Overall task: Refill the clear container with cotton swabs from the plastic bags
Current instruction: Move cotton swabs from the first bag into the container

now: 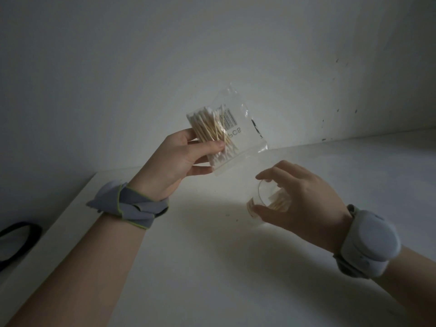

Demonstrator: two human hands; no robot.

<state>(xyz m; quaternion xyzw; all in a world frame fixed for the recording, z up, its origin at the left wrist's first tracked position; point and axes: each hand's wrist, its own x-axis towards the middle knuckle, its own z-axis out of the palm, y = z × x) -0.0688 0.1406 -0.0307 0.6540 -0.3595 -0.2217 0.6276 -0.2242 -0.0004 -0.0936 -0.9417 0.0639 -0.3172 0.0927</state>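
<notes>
My left hand holds a clear plastic bag up above the white table, thumb and fingers pinched around a bundle of wooden-stick cotton swabs inside it. The bag carries a barcode and the letters "PCS". Lower right, my right hand grips a small clear container, tilted with its mouth toward the left. A few swabs lie inside the container, partly hidden by my fingers. The bag's lower corner hangs just above and left of the container, apart from it.
The white table runs to a wall at the back. Its left edge slants down to the lower left, with a black looped object beyond it. A grey cloth band wraps my left wrist; a white device sits on my right wrist.
</notes>
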